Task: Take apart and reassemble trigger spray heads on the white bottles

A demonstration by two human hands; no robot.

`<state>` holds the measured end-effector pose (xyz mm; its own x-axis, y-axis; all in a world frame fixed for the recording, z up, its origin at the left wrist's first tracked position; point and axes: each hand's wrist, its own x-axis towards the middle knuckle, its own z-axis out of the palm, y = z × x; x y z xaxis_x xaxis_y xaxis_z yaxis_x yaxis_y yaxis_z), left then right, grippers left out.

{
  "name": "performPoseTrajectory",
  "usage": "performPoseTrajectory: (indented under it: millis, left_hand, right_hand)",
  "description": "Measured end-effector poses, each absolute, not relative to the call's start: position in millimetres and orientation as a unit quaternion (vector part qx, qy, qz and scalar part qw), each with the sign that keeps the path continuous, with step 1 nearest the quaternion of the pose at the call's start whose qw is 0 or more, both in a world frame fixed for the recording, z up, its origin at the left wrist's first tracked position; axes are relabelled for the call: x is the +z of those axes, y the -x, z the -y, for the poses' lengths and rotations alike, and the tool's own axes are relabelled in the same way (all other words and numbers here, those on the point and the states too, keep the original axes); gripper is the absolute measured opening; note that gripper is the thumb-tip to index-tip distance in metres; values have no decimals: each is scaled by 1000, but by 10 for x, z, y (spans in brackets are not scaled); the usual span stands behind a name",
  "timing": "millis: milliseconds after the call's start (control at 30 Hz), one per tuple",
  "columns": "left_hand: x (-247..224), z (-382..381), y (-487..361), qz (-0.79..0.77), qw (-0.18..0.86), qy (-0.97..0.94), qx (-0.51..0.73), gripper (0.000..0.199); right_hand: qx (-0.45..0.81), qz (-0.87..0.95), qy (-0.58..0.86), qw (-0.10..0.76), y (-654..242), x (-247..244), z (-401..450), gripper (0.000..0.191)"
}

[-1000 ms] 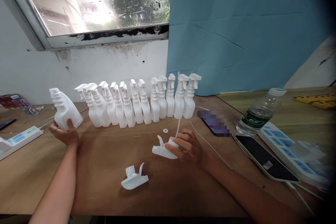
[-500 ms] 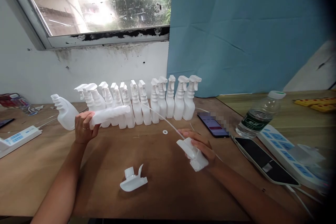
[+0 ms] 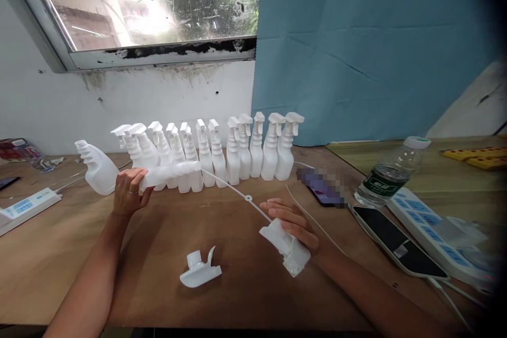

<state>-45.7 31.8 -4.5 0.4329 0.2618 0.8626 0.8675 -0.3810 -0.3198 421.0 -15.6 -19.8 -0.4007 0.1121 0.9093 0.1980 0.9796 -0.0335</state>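
My left hand (image 3: 130,190) is closed round a white plastic bottle (image 3: 170,175), tipped on its side with its neck pointing right. A white trigger sprayer head (image 3: 285,247) is gripped in my right hand (image 3: 291,224). Its thin dip tube (image 3: 224,181) reaches up and left, the tip at the bottle's mouth; whether it has entered I cannot tell. A small white washer ring (image 3: 248,198) lines up with the tube; it may lie on the table behind it. Another trigger sprayer head (image 3: 200,269) lies on the table between my forearms.
Behind the hands stands a row of white spray bottles (image 3: 270,153). A bottle without a sprayer (image 3: 97,169) leans at the left. Right are a phone (image 3: 400,243), a second phone (image 3: 320,187), a water bottle (image 3: 388,179) and a power strip (image 3: 433,232); another power strip (image 3: 29,208) lies left.
The sprayer head in my right hand has swung lower and slightly left. The tube's tip has moved left and down to the bottle's mouth, and the bottle has shifted slightly right.
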Motion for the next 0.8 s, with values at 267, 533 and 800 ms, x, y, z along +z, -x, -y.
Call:
performPoseTrajectory:
  millis: [267,533,800]
  left_hand:
    - [9,-269,85,285,403,790,-364,55]
    - [-155,-173,-695,223,246,863,-381,52]
    - [-357,-78,-1078,345,-5,828,-442,46]
  right_hand:
    - [34,762,111,638,-4096,-276,-29,44]
    - [94,759,204,611,-4055,-348,27,43]
    - [237,678,294,630,-3905,5,-68,27]
